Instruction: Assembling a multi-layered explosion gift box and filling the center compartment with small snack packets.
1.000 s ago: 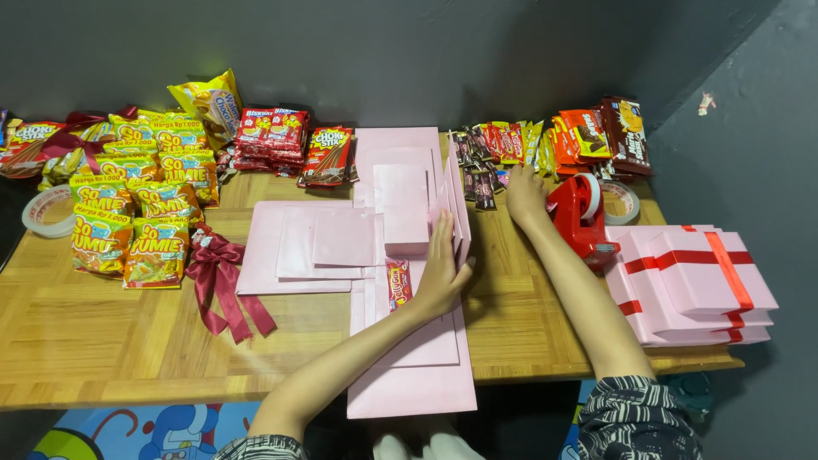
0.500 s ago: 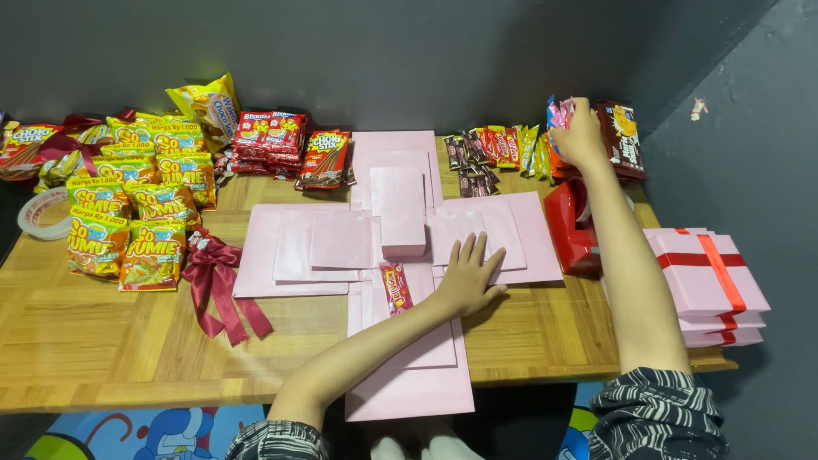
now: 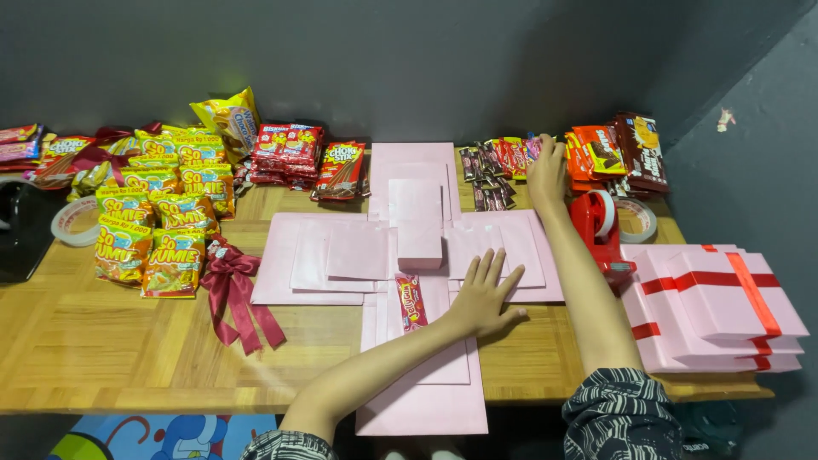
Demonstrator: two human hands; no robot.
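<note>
1. A wooden table with a pale plank-pattern top [image 3: 102, 358] fills the middle of the frame, its left end cut off by the frame edge.
2. A flat pink card box unfolded into a cross of layered panels [image 3: 324, 255] lies at the centre, smooth and matte; its lowest panel overhangs the table's near edge. A small pink cube-shaped box [image 3: 419, 243] stands at the middle of the cross, and a single slim red snack sachet [image 3: 411, 302] lies on the lower panel.
3. At right, a stack of closed pink gift boxes tied with red ribbon [image 3: 716, 307] sits on the table's corner; what they contain cannot be seen.
4. Upper left holds a heap of glossy yellow-and-orange snack packets [image 3: 158, 230], with red packets [image 3: 290, 149] beside them.
5. The left hand [image 3: 484, 298] lies flat, fingers spread, palm down on the right and lower panels of the cross, gripping nothing.
6. The right hand [image 3: 545, 170] reaches to the upper right, resting on a row of small dark and red snack sachets [image 3: 494, 166]; whether its fingers have closed on one cannot be told.
7. A red tape dispenser [image 3: 601, 226] stands just right of that forearm.
8. A dark red satin bow [image 3: 232, 285] lies left of the cross.
</note>
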